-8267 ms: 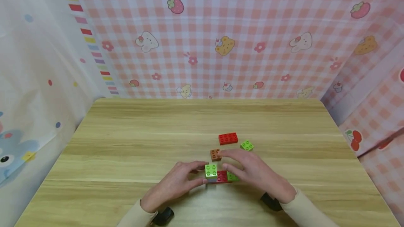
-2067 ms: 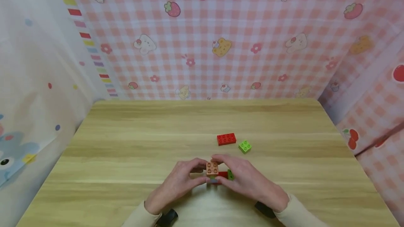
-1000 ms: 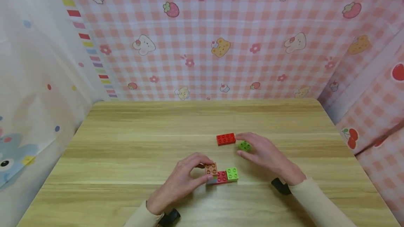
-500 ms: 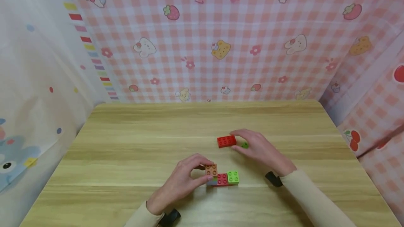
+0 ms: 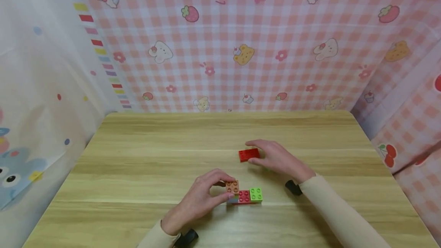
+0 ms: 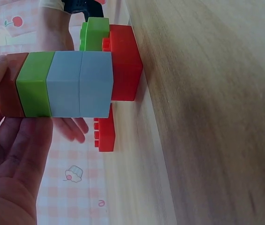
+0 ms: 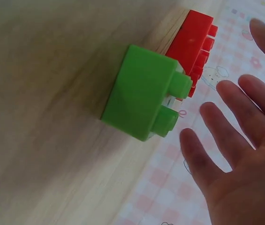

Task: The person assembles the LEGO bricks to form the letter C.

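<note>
Right of centre, our right hand (image 5: 275, 158), fingers loose, has moved to the red brick (image 5: 243, 156), now graspable. Our left hand (image 5: 203, 191) pinches the brown brick (image 5: 232, 187).

A hand could reach the loose red brick (image 5: 243, 155) from its left or from behind, across bare table (image 5: 155, 156) that runs back to the checked cloth (image 5: 224, 83). The right hand (image 5: 275, 158) fills the way in from the brick's right, above a small green brick (image 7: 137, 91) beside it. On the near side of the red brick, past a strip of open wood, stand a tower (image 6: 66, 84) and the left hand (image 5: 203, 194) gripping its top.
</note>
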Tool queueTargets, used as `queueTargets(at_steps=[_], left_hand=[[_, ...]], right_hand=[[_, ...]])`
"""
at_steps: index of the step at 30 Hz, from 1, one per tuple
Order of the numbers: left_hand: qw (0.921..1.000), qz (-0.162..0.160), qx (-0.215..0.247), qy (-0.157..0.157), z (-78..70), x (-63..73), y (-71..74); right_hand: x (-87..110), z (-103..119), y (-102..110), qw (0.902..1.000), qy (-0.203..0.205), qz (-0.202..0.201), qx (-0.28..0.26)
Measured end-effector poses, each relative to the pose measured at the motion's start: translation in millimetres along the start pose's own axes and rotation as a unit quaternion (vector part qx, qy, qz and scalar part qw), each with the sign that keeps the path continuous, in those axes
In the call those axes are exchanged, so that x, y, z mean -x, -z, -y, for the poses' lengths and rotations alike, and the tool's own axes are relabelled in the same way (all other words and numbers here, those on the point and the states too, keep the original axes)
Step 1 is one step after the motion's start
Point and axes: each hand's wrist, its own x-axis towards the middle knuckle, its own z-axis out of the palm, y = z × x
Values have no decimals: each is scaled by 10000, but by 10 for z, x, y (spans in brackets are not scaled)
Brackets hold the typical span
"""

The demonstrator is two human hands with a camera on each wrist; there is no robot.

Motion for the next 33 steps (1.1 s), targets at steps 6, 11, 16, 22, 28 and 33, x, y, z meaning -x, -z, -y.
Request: queueTargets(at_steps=[6, 11, 16, 22, 28, 33], left_hand=[[10000, -8, 43, 56, -26, -9, 5], [9999, 10, 70, 111, -32, -10, 2], [10000, -3, 79, 37, -15, -9, -6], [10000, -28, 61, -73, 6, -5, -13], [10000, -56, 54, -39, -2, 2, -2], [10000, -64, 68, -8, -7, 6, 1]], right_hand=[[-80, -34, -22, 9995, -68, 315, -36], [-129, -61, -64, 9984, -226, 521, -29], [-147, -46, -91, 9987, -56, 491, 130], [-157, -34, -141, 9982, 216, 373, 420], [-116, 51, -117, 9990, 160, 212, 351], [-42, 104, -77, 9996, 116, 47, 254]])
